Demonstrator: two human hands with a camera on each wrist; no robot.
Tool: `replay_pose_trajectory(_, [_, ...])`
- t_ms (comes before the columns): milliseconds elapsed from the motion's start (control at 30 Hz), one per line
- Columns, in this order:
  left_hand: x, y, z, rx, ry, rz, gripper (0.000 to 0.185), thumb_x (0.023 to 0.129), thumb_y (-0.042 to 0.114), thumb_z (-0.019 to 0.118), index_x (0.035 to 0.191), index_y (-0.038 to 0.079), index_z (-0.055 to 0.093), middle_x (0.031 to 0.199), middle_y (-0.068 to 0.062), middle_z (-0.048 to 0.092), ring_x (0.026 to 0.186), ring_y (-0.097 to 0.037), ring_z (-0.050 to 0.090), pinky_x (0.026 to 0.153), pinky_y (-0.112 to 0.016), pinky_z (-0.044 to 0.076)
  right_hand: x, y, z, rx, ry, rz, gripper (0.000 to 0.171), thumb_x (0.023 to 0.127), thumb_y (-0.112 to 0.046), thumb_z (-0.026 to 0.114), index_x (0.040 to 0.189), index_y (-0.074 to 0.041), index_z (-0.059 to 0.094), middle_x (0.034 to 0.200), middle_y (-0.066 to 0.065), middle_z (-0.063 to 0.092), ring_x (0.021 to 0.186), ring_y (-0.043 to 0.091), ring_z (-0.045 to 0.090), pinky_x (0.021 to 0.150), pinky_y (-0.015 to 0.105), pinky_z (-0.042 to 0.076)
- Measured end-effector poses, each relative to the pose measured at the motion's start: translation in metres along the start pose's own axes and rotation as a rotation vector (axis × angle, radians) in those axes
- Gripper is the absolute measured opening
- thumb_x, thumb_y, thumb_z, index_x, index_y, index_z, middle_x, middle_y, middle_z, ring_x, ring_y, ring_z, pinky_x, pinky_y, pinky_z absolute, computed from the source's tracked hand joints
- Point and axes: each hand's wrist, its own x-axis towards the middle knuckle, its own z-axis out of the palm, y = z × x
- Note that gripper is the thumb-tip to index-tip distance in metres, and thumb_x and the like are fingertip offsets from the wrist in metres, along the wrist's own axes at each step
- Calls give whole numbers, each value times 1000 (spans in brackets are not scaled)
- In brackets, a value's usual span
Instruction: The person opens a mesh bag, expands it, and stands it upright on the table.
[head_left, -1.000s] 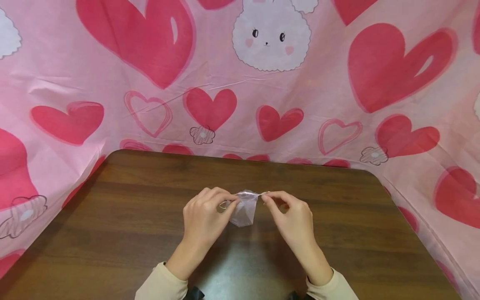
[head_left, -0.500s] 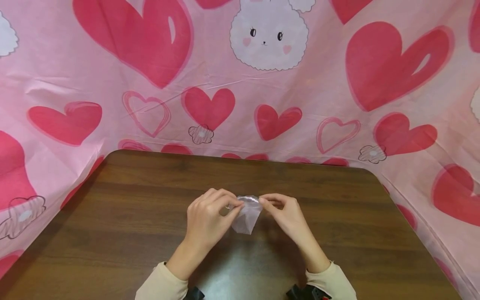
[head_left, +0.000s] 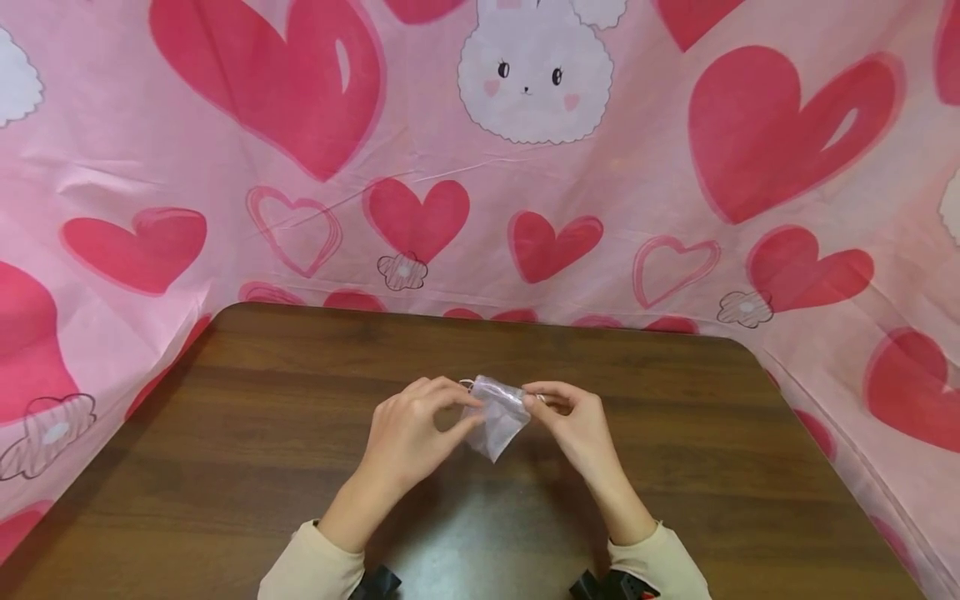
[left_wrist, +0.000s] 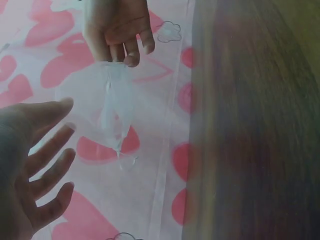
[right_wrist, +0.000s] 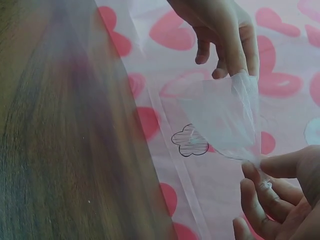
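Note:
A small sheer white drawstring pouch [head_left: 501,425] hangs between both hands above the wooden table, its shiny gathered mouth slanting down to the right. The right hand [head_left: 573,425] pinches the right end of that mouth between thumb and fingertips; the right wrist view shows the knotted cord [right_wrist: 267,185] by its fingers. At the pouch's left side, the left hand [head_left: 416,429] has thumb and index tips on the thin fabric, while its other fingers [left_wrist: 55,175] spread loosely. A thin cord loop [left_wrist: 128,162] sticks out from the pouch's other end.
A dark brown wooden table [head_left: 262,450] with rounded far corners lies under the hands. Behind it and along the sides hangs a pink cloth [head_left: 630,167] printed with hearts and a white bunny. Black wrist mounts [head_left: 596,585] sit by the cream sleeves.
The pouch has turned, so its mouth, level before, now slopes down to the right and its tip points down. The left fingers have shifted from its mouth onto its side; a cord loop shows at upper left.

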Motion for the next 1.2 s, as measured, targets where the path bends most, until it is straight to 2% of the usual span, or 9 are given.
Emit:
replay_pose_trajectory(267, [-5,-3,0,3,-38,16,24,73,28,89,93,30,77,89,19,68,75,-4,60,55,-24,46,1,-1,-3,-15,31,3,17,85,-8,78,100,0,75,86,12,72,73,11,63,62,21,48])
replay_pose_trajectory(467, [-9,-12,-1,-5,-130,-7,24,73,26,89,93,29,76,87,17,69,74,-3,60,55,-24,45,3,-3,-6,-63,33,-61,12,84,-4,78,96,-1,75,86,10,71,74,11,63,66,20,49])
replay_pose_trajectory(567, [-10,-19,-1,-1,-180,-45,23,74,27,88,93,31,75,86,19,67,75,-1,60,56,-25,45,3,-4,-7,-124,18,-122,10,83,-2,78,93,-4,76,84,7,71,73,11,62,66,21,49])
replay_pose_trajectory(767, [-13,-37,2,3,-280,-163,18,79,27,85,94,31,75,80,22,62,74,-2,60,58,-30,44,0,2,-4,-262,-30,-257,14,81,0,79,87,-11,74,81,-3,70,69,10,60,64,26,50])
replay_pose_trajectory(867, [-15,-45,3,-17,-321,-213,15,82,27,82,94,30,76,79,22,62,74,-4,60,59,-32,44,-1,9,-4,-330,-68,-359,17,80,1,80,85,-14,74,80,-7,69,69,8,60,65,28,51])
replay_pose_trajectory(1033, [-14,-53,5,-59,-344,-294,12,86,25,79,96,31,75,80,19,64,74,-5,60,62,-34,44,-3,15,-6,-443,-123,-532,23,77,1,82,85,-18,72,81,-10,69,71,9,61,65,31,52])
replay_pose_trajectory(1200, [-9,-55,6,-102,-374,-336,10,89,27,75,99,29,76,81,18,66,76,-4,61,66,-35,45,-5,16,-7,-505,-161,-609,26,76,1,83,84,-20,71,81,-13,66,72,11,61,64,32,51])
